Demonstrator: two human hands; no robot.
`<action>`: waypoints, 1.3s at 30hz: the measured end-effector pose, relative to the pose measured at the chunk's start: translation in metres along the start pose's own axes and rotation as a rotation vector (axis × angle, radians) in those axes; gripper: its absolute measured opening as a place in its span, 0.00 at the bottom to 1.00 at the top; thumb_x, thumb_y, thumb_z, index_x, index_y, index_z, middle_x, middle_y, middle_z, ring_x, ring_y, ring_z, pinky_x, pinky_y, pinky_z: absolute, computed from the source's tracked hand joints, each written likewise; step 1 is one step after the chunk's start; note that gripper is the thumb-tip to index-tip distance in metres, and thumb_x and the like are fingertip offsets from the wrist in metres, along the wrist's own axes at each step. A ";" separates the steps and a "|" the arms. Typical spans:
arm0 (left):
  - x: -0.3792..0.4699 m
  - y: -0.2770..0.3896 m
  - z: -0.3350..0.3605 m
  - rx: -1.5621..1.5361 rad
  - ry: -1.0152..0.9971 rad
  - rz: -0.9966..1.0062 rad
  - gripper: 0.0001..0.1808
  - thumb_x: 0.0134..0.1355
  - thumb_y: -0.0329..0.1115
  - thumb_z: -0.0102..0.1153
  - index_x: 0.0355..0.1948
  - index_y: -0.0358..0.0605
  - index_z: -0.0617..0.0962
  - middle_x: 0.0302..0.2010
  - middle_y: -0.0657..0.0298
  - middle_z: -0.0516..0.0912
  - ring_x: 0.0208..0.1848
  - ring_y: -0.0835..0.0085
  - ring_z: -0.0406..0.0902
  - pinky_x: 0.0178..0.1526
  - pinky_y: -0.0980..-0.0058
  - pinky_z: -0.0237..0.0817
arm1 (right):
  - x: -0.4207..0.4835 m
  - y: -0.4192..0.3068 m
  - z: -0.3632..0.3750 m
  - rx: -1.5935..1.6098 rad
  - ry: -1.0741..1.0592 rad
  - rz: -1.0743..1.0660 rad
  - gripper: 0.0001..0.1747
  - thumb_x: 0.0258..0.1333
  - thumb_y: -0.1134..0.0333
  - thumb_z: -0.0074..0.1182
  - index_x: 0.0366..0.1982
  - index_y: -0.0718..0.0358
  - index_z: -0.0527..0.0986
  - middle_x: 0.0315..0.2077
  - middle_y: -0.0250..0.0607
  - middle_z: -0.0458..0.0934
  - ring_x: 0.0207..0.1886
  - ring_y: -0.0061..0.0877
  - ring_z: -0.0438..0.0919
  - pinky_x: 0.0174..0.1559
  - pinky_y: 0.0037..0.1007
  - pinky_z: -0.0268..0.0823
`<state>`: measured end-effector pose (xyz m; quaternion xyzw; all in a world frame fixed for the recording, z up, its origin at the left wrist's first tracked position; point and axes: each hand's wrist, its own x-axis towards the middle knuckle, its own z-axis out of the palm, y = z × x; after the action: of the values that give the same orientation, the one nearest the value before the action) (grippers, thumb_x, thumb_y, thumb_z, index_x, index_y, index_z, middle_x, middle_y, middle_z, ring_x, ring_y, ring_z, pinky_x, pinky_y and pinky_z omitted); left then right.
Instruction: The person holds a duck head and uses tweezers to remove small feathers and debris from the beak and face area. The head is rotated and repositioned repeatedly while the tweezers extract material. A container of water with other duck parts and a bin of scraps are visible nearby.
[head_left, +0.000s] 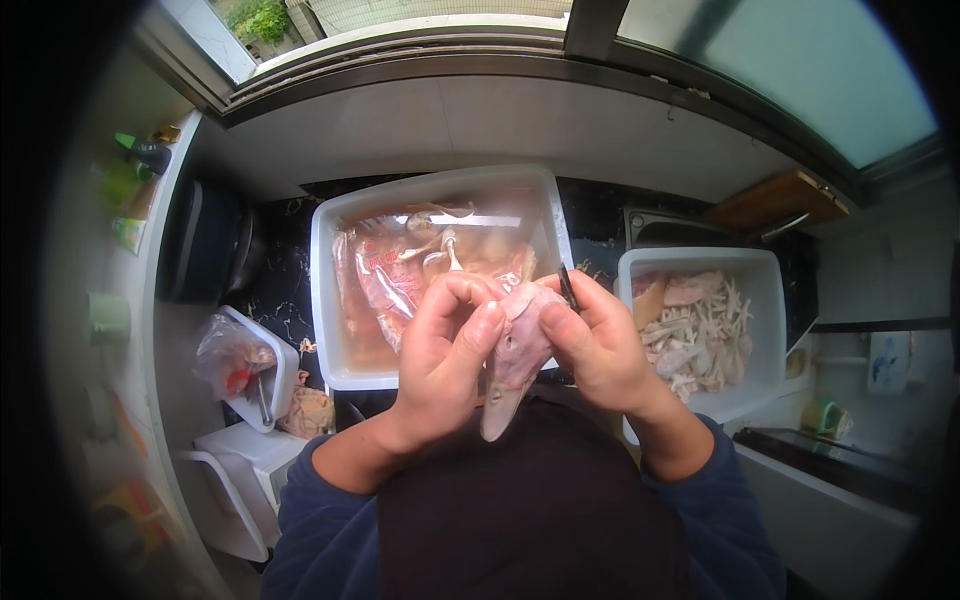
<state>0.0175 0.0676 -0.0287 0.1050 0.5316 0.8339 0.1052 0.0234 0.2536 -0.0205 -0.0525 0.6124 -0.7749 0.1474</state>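
A plucked duck head (519, 337) hangs bill-down between my hands, in front of the dark apron. My left hand (450, 337) pinches its left side between thumb and fingers. On the other side, my right hand (600, 337) grips the head with the thumb pressed on the skin. A slim dark tool, perhaps tweezers (568, 288), sticks up between the fingers of that hand. Just beyond my hands stands a white plastic tub (324, 300) of cloudy pinkish water. In it lie poultry pieces and a clear plastic bag with red print (386, 274). Knuckles hide part of the tub.
At right, a second white tub (769, 300) holds many poultry feet beside a metal sink (637, 225). A small white bin (283, 375) with a plastic bag stands left, near a crumpled piece of skin (309, 412). A wooden board (780, 199) leans at the back wall.
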 end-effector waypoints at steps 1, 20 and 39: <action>-0.001 -0.001 0.000 -0.035 0.008 -0.024 0.08 0.72 0.31 0.53 0.47 0.41 0.70 0.47 0.63 0.74 0.48 0.80 0.71 0.53 0.77 0.65 | -0.001 0.001 -0.001 0.021 -0.014 0.005 0.18 0.72 0.60 0.50 0.52 0.69 0.71 0.41 0.35 0.78 0.41 0.14 0.75 0.42 0.20 0.69; -0.016 0.003 0.011 0.008 -0.122 -0.138 0.25 0.79 0.42 0.38 0.69 0.38 0.66 0.47 0.58 0.78 0.31 0.79 0.74 0.30 0.80 0.70 | -0.013 0.009 0.013 -0.508 0.246 -0.433 0.13 0.71 0.68 0.51 0.49 0.70 0.69 0.29 0.44 0.80 0.24 0.30 0.80 0.29 0.28 0.71; -0.024 0.010 0.009 0.490 -0.053 0.246 0.20 0.75 0.33 0.43 0.61 0.30 0.74 0.55 0.49 0.76 0.56 0.61 0.74 0.60 0.69 0.64 | -0.033 -0.017 0.015 -0.884 -0.007 -0.617 0.07 0.62 0.72 0.59 0.31 0.66 0.74 0.23 0.44 0.75 0.22 0.40 0.78 0.24 0.36 0.69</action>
<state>0.0425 0.0647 -0.0175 0.2129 0.6979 0.6837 -0.0116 0.0556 0.2531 0.0028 -0.2897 0.8359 -0.4502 -0.1211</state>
